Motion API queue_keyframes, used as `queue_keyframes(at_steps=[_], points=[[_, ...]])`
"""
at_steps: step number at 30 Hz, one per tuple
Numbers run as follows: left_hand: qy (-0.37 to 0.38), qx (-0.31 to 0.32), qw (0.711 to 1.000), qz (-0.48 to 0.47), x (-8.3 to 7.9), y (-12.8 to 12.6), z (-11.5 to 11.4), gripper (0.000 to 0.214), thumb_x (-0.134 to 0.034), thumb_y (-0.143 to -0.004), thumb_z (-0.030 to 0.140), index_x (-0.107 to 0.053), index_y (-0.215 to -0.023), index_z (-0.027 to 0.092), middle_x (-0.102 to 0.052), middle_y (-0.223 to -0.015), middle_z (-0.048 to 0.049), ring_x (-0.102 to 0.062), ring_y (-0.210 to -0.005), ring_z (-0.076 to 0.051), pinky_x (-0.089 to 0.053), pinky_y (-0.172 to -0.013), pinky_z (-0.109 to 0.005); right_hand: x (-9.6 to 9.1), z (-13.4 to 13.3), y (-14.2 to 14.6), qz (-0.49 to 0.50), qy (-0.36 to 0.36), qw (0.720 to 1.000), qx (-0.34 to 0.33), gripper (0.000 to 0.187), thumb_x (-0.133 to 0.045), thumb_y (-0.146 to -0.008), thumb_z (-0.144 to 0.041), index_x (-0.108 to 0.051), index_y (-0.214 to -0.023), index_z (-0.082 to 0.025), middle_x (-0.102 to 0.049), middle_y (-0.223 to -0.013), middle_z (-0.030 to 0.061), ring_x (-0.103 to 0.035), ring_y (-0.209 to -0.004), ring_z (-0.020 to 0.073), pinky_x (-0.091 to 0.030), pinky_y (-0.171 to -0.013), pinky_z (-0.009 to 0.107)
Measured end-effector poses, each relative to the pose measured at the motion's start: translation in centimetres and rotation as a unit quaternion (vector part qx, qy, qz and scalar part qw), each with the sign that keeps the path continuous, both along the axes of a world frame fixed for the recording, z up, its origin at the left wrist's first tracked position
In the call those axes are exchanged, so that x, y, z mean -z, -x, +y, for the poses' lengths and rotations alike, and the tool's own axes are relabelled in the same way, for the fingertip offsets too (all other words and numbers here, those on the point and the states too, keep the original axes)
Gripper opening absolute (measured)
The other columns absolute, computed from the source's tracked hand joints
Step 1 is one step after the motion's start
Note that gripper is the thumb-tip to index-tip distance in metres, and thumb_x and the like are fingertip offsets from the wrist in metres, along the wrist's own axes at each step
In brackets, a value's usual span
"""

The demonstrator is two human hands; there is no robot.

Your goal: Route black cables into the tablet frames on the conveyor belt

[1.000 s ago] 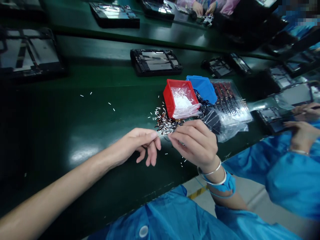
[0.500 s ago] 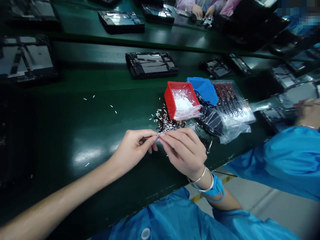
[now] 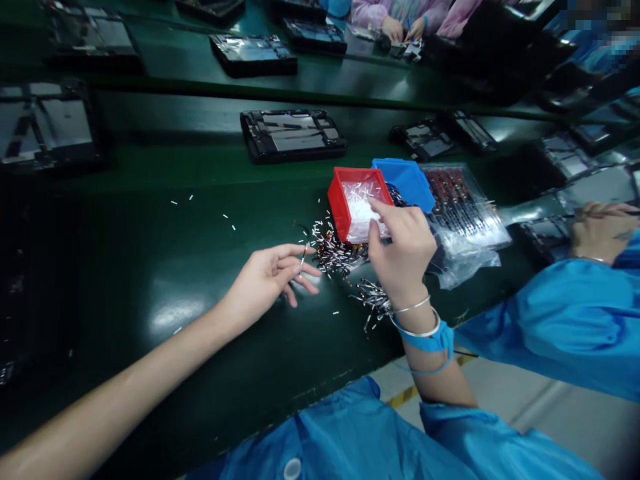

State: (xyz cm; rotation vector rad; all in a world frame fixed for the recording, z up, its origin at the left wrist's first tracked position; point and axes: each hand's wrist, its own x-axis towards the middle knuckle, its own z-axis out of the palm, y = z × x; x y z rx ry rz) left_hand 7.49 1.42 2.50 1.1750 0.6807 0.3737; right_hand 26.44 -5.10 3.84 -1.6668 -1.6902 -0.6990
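My left hand (image 3: 273, 273) pinches a short, thin black wire (image 3: 304, 255) with a pale piece on it between thumb and fingers, other fingers spread. Over the near right edge of a red bin (image 3: 340, 212) is my right hand (image 3: 403, 247), thumb and index finger apart, with nothing visible between them. Inside that bin lie many small white tubes (image 3: 359, 208) in a clear plastic bag. Between my hands is a pile of short dark wires with white tubes (image 3: 336, 253). A second bundle of thin wires (image 3: 373, 297) lies beside my right wrist.
A blue bin (image 3: 403, 180) and a clear bag of cables (image 3: 465, 200) stand right of the red bin. Loose white tubes (image 3: 229, 222) are scattered leftward. Opened device housings (image 3: 295, 137) sit along the back. A co-worker's hands (image 3: 603, 230) are at the right.
My right hand has left my left fingertips and moved up and right to the red bin. My left hand has stayed near its place, its fingers now more spread. The wire bundle is uncovered.
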Motion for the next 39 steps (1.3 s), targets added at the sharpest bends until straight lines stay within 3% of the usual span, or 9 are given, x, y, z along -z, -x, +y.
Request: queue_keyframes(at_steps=[6, 16, 23, 28, 31, 33, 35, 37, 39], points=[[-0.033, -0.028, 0.999, -0.025, 0.4, -0.1, -0.1, 0.039, -0.058, -0.083, 0.021, -0.041, -0.117, 0.015, -0.069, -0.077, -0.0041, -0.069, -0.064, -0.017, -0.05, -0.045, -0.02, 1.2, -0.5, 3.6, 0.027, 0.069, 0.979, -0.192, 0.01, -0.058, -0.086, -0.011, -0.067, -0.085, -0.016, -0.073, -0.081, 0.006, -0.061, -0.075, 0.0166, -0.054, -0.067, 0.031], [-0.215, 0.01, 0.975, 0.056, 0.2, 0.2, -0.4, 0.063, -0.045, -0.084, 0.007, -0.03, -0.144, 0.013, -0.063, -0.062, 0.0038, -0.055, -0.047, -0.009, -0.042, -0.047, -0.019, 0.8, -0.6, 4.5, -0.068, 0.141, 0.973, -0.168, 0.023, -0.052, -0.087, -0.012, -0.066, -0.07, -0.015, -0.066, -0.067, 0.0055, -0.056, -0.068, 0.0167, -0.047, -0.057, 0.029], [-0.009, 0.016, 1.0, 0.0, 0.4, 0.3, 0.3, 0.072, -0.051, -0.084, 0.017, -0.018, -0.147, 0.01, -0.064, -0.07, -0.0018, -0.059, -0.049, -0.014, -0.039, -0.037, -0.019, -0.5, 0.8, -0.9, -0.041, 0.026, 0.994, 0.093, 0.028, -0.053, -0.081, -0.006, -0.068, -0.099, -0.02, -0.07, -0.095, 0.0083, -0.06, -0.088, 0.0241, -0.051, -0.069, 0.038], [0.076, 0.05, 0.994, -0.062, 0.0, 0.2, 0.3, 0.078, -0.061, -0.081, 0.027, -0.02, -0.144, 0.008, -0.063, -0.066, -0.0011, -0.056, -0.044, -0.012, -0.034, -0.034, -0.017, 0.5, 0.7, 0.8, -0.073, 0.048, 0.983, -0.164, 0.018, -0.06, -0.081, -0.007, -0.068, -0.092, -0.02, -0.071, -0.092, 0.0062, -0.057, -0.087, 0.0204, -0.054, -0.071, 0.034], [0.084, 0.087, 0.991, -0.063, -0.3, 0.4, 0.4, 0.076, -0.062, -0.082, 0.033, -0.022, -0.144, 0.011, -0.065, -0.07, -0.0032, -0.058, -0.046, -0.014, -0.035, -0.034, -0.018, 1.2, 0.4, 2.2, -0.048, 0.039, 0.972, -0.228, 0.013, -0.06, -0.082, -0.007, -0.067, -0.082, -0.018, -0.071, -0.081, 0.005, -0.056, -0.081, 0.0178, -0.055, -0.068, 0.03], [-0.004, 0.089, 0.996, -0.003, -0.4, 0.6, 1.4, 0.065, -0.057, -0.085, 0.036, -0.032, -0.14, 0.013, -0.068, -0.083, -0.008, -0.064, -0.058, -0.017, -0.042, -0.039, -0.02, 1.3, 0.4, 2.3, -0.002, 0.027, 0.974, -0.225, 0.013, -0.06, -0.083, -0.007, -0.066, -0.083, -0.018, -0.071, -0.079, 0.0043, -0.057, -0.078, 0.0167, -0.054, -0.067, 0.03], [-0.198, 0.006, 0.974, 0.109, -0.3, 0.7, 3.9, 0.053, -0.056, -0.086, 0.037, -0.045, -0.132, 0.013, -0.067, -0.105, -0.0125, -0.068, -0.081, -0.021, -0.053, -0.054, -0.027, 1.2, 0.3, 1.8, 0.055, 0.015, 0.975, -0.213, 0.013, -0.061, -0.083, -0.007, -0.066, -0.085, -0.019, -0.071, -0.078, 0.0039, -0.058, -0.076, 0.0162, -0.054, -0.066, 0.031], [-0.382, -0.129, 0.889, 0.217, -0.1, 0.6, 7.8, 0.055, -0.059, -0.084, 0.038, -0.047, -0.129, 0.008, -0.055, -0.128, -0.018, -0.059, -0.111, -0.029, -0.055, -0.084, -0.043, 1.0, 0.1, 1.3, 0.11, 0.008, 0.974, -0.201, 0.015, -0.062, -0.083, -0.006, -0.066, -0.089, -0.019, -0.071, -0.078, 0.0029, -0.059, -0.074, 0.0157, -0.053, -0.066, 0.031], [-0.447, -0.204, 0.831, 0.262, 0.2, 0.0, 12.4, 0.072, -0.057, -0.085, 0.041, -0.031, -0.137, -0.003, -0.033, -0.142, -0.0287, -0.036, -0.131, -0.04, -0.032, -0.105, -0.065, 0.9, 0.0, 0.7, 0.147, 0.009, 0.972, -0.185, 0.019, -0.062, -0.083, -0.007, -0.066, -0.095, -0.021, -0.071, -0.078, 0.0018, -0.06, -0.072, 0.0151, -0.052, -0.066, 0.031]])
